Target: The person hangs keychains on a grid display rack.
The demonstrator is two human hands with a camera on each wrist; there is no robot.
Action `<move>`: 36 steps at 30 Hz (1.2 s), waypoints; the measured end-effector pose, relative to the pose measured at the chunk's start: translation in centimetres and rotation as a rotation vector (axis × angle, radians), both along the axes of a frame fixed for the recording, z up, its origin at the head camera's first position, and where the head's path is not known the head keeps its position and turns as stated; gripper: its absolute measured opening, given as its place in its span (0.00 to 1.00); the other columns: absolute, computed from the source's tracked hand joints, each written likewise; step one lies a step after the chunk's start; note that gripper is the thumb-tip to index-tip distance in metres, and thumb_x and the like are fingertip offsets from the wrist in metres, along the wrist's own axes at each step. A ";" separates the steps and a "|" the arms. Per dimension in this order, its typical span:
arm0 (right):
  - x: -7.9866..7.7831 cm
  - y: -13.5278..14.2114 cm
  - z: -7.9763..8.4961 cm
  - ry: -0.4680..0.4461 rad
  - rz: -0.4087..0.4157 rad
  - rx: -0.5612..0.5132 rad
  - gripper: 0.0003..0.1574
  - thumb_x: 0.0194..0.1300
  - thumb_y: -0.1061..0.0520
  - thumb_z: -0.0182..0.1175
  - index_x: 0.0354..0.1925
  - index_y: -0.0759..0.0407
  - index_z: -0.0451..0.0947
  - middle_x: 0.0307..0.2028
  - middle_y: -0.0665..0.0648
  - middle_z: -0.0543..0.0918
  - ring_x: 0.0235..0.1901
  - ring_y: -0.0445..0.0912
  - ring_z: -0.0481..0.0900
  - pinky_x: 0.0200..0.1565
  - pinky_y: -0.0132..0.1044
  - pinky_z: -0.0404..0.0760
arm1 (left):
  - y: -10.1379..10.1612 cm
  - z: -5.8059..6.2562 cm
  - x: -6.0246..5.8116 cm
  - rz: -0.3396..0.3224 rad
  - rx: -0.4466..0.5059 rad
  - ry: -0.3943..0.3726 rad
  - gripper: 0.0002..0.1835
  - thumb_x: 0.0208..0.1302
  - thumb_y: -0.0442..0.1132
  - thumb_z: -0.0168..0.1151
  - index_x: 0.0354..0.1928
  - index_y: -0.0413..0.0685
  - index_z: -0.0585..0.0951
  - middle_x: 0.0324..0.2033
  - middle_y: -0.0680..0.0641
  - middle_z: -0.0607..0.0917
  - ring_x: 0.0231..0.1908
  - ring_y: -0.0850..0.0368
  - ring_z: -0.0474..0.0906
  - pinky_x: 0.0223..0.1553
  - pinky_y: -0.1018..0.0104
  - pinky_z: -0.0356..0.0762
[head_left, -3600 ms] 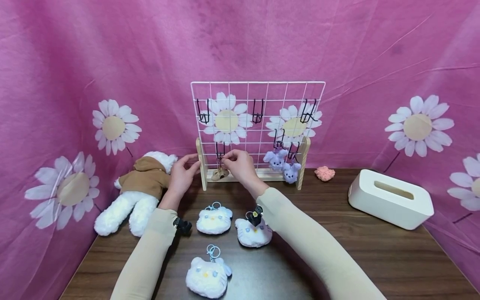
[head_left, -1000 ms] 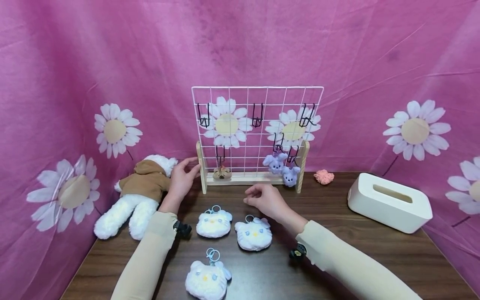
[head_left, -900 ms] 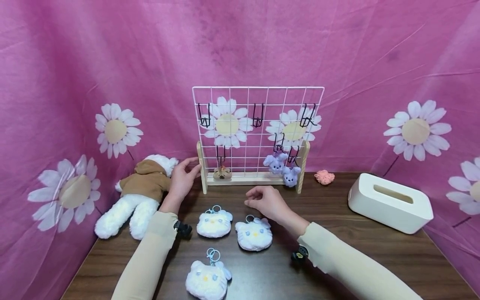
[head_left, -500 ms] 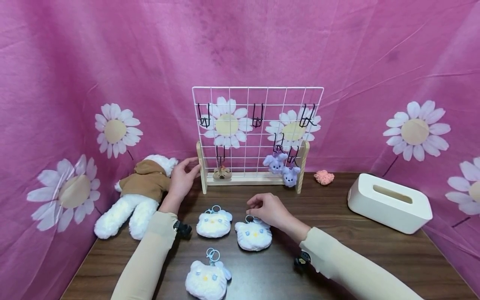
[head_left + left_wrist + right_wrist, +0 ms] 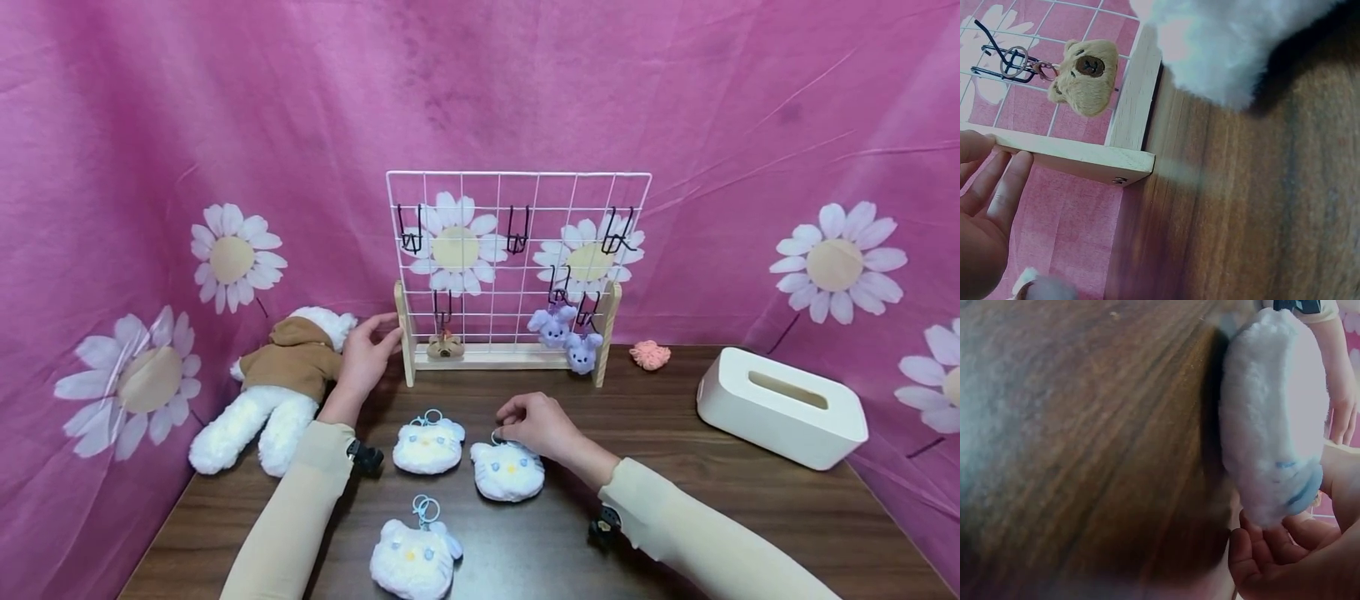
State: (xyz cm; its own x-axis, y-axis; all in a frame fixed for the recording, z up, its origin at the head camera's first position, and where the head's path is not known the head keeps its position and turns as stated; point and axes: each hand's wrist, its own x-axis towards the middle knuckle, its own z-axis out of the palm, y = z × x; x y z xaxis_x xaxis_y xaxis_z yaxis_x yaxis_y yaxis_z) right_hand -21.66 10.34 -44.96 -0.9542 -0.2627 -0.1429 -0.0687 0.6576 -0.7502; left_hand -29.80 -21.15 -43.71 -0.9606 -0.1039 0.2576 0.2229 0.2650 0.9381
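My left hand [image 5: 365, 357] holds the left wooden post [image 5: 1072, 152] of a white wire grid rack [image 5: 498, 174], thumb on one side and fingertips on the other. A brown bear keychain [image 5: 1088, 75] hangs from a black hook beside that post. On the table, my right hand [image 5: 542, 425] pinches at the key ring of a white plush cat keychain [image 5: 508, 472], its fingers curled; the ring is mostly hidden. In the right wrist view this plush [image 5: 1272, 419] lies right beside the curled fingers [image 5: 1244, 556]. Two more white cat keychains [image 5: 427, 450] [image 5: 414, 560] lie to the left.
Two purple bunny keychains [image 5: 553, 327] [image 5: 581, 353] hang on the rack's lower right, and several black hooks [image 5: 517, 232] hold nothing. A white plush toy in a brown hoodie [image 5: 288, 362] lies at left. A pink fuzzy piece [image 5: 650, 355] and a white tissue box [image 5: 783, 417] stand right.
My right hand has left the bear keychain, now hanging free, and come down to the right-hand cat keychain's ring. My left hand stays at the post.
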 end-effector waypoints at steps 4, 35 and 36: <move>-0.1 -0.2 -0.1 -0.005 0.015 0.034 0.08 0.66 0.59 0.80 0.43 0.57 0.92 0.33 0.50 0.89 0.35 0.41 0.81 0.37 0.31 0.83 | -0.1 0.1 -0.1 0.006 0.002 -0.003 0.20 0.83 0.32 0.65 0.71 0.33 0.82 0.63 0.27 0.87 0.58 0.41 0.88 0.52 0.78 0.95; -0.3 -0.5 -0.6 0.010 0.061 0.091 0.08 0.64 0.63 0.81 0.35 0.56 0.89 0.28 0.51 0.84 0.32 0.43 0.79 0.34 0.31 0.78 | 0.1 0.2 0.1 -0.002 0.010 -0.009 0.21 0.83 0.31 0.64 0.71 0.31 0.81 0.63 0.25 0.86 0.56 0.45 0.87 0.52 0.78 0.94; -0.8 -0.2 -1.6 0.035 0.083 0.090 0.08 0.64 0.62 0.81 0.35 0.55 0.88 0.28 0.50 0.84 0.32 0.43 0.79 0.34 0.32 0.77 | 0.1 0.2 0.1 0.001 0.007 -0.011 0.21 0.83 0.31 0.64 0.72 0.31 0.81 0.64 0.25 0.86 0.57 0.45 0.87 0.52 0.79 0.94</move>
